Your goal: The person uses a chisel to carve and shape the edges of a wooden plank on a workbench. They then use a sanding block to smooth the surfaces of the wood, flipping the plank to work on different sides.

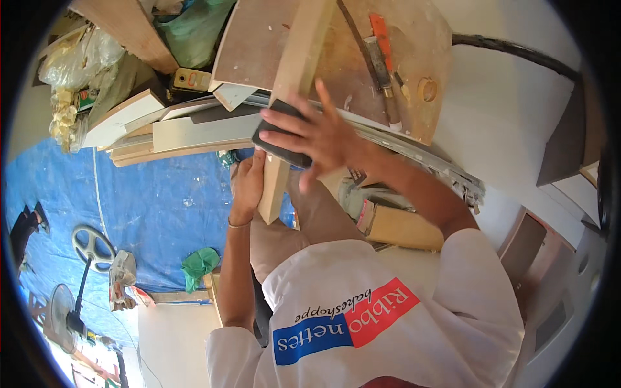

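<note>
A long pale wooden beam [277,178] slopes from the work board down toward my lap. My left hand [248,185] is closed around the beam's left side near its lower end, thumb pointing up along it. A dark, flat sanding block [282,143] with rounded corners lies across the beam. Over the block my right hand [326,134] is laid with its fingers partly spread, two of them across its top and the thumb near its lower edge. Slight motion blur softens these fingers. The underside of the block is hidden.
The wooden board [414,71] carries a chisel [386,90], an orange-handled tool [380,39] and a tape roll [427,89]. Stacked planks [194,134] lie left of the beam. A blue tarp [168,200] covers the floor, with a green cloth [200,267] and a fan [61,310].
</note>
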A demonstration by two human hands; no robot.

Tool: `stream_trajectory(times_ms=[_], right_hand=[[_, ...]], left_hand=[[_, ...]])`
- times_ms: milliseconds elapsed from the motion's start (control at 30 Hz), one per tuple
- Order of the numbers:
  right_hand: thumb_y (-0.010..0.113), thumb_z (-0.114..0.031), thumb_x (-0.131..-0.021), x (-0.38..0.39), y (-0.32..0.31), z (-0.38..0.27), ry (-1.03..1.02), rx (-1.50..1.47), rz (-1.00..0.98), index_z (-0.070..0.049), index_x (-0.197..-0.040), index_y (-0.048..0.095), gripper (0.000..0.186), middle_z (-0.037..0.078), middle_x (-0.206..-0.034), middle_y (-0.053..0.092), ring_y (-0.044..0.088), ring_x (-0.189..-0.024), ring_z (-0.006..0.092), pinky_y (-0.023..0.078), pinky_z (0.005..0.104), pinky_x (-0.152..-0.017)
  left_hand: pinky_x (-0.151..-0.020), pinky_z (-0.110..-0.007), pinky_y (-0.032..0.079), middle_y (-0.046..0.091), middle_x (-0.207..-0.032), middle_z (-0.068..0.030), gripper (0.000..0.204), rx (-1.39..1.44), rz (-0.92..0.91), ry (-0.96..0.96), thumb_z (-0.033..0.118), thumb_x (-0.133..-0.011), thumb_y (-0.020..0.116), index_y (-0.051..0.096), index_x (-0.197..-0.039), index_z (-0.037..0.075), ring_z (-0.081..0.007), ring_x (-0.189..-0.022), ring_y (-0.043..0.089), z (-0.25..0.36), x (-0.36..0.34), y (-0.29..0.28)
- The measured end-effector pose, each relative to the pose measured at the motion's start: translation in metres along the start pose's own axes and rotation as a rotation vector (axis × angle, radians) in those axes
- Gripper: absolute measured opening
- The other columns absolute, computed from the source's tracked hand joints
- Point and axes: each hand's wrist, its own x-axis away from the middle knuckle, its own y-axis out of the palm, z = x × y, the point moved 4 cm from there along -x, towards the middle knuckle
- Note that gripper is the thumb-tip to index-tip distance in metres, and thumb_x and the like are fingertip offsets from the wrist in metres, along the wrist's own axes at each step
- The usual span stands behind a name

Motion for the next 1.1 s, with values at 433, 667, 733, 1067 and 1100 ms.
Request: stream_trajectory(times_ms=[433, 667, 733, 1067, 1100], right_hand=[[0.067, -0.063, -0.090, -0.034, -0.014, 0.025, 0.787, 0.041, 0.323, 0.017, -0.156, 0.018, 0.115, 0.041, -0.163, 0.013, 0.013, -0.152, 0.0583, 0.016, 0.0589, -0.125], [0.046, -0.076, -0.095, -0.113, -0.078, 0.204, 1.124, -0.033, 0.465, 0.006, -0.159, 0.024, 0.106, 0.036, -0.163, 0.022, 0.024, -0.153, 0.0480, 0.023, 0.0500, -0.125], [0.046, -0.079, -0.093, -0.108, -0.072, 0.191, 1.114, -0.015, 0.390, 0.005, -0.160, 0.026, 0.109, 0.035, -0.163, 0.025, 0.027, -0.152, 0.0482, 0.025, 0.0511, -0.125], [0.051, -0.084, -0.086, -0.107, -0.091, 0.226, 1.012, 0.065, 0.286, 0.013, -0.157, 0.025, 0.122, 0.039, -0.161, 0.025, 0.027, -0.152, 0.0488, 0.027, 0.0504, -0.124], [0.040, -0.083, -0.094, -0.095, -0.100, 0.262, 1.118, 0.365, 0.364, 0.011, -0.158, 0.024, 0.114, 0.035, -0.164, 0.023, 0.026, -0.154, 0.0444, 0.025, 0.0471, -0.126]], left_hand=[[-0.062, -0.036, 0.047, 0.063, -0.065, -0.0111, 0.077, -0.046, -0.015, -0.027, 0.057, -0.110, 0.038, 0.070, -0.076, -0.005, -0.0170, -0.063, 0.057, 0.023, -0.002, 0.004], [-0.055, -0.038, 0.039, 0.055, -0.064, -0.0060, 0.072, -0.030, -0.050, -0.018, 0.054, -0.112, 0.033, 0.063, -0.077, 0.000, -0.0155, -0.061, 0.046, 0.039, 0.012, 0.016], [-0.056, -0.038, 0.040, 0.057, -0.065, -0.0069, 0.072, -0.019, -0.058, -0.057, 0.055, -0.112, 0.033, 0.064, -0.078, -0.001, -0.0162, -0.062, 0.047, 0.033, 0.014, 0.011], [-0.059, -0.037, 0.045, 0.061, -0.065, -0.0090, 0.076, -0.083, -0.048, 0.007, 0.058, -0.110, 0.037, 0.069, -0.080, -0.004, -0.0154, -0.064, 0.051, 0.032, 0.012, 0.020], [-0.060, -0.038, 0.044, 0.060, -0.065, -0.0103, 0.077, -0.050, -0.092, -0.037, 0.057, -0.110, 0.038, 0.068, -0.078, -0.006, -0.0158, -0.064, 0.050, 0.034, 0.014, 0.028]])
